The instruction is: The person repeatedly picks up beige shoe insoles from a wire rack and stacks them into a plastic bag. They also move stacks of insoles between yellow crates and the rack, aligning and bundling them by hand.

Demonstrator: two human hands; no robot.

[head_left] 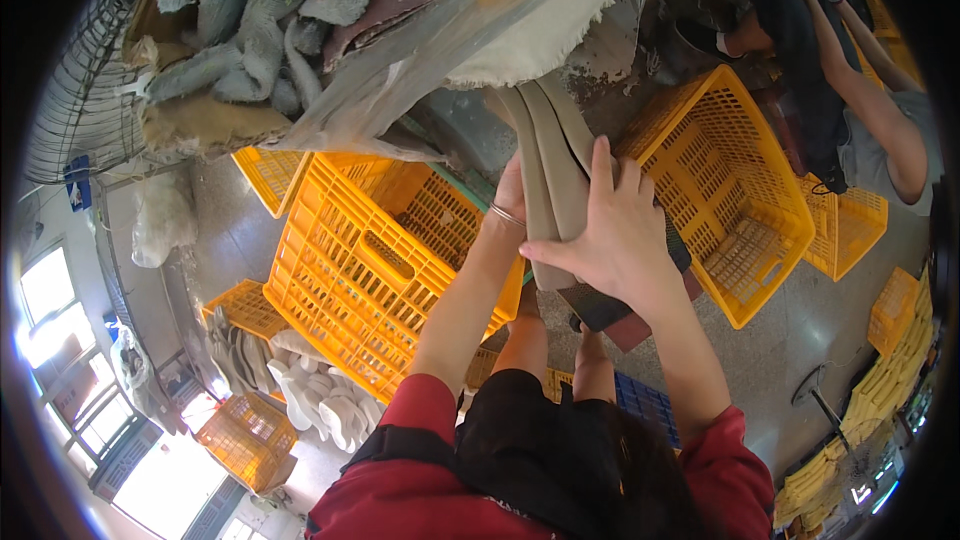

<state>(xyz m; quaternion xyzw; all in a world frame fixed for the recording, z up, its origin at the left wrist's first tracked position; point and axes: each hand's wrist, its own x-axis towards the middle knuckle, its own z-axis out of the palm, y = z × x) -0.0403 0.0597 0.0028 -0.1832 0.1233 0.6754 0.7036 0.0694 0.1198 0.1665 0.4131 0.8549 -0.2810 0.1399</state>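
A few long beige-grey shoe soles are packed side by side in front of my body. My left hand wraps their left edge, its fingers mostly hidden behind them; a thin bracelet circles the wrist. Across the top of the soles lies my right hand, thumb stretched over to the left and fingers curving along the right edge. Below the soles' near ends a black textured piece and a maroon one show partly.
Yellow plastic crates stand left and right. Ahead, a ledge covered in plastic sheeting carries grey fabric scraps. Pale soles lie on the floor at left. Another person is at far right, near a standing fan.
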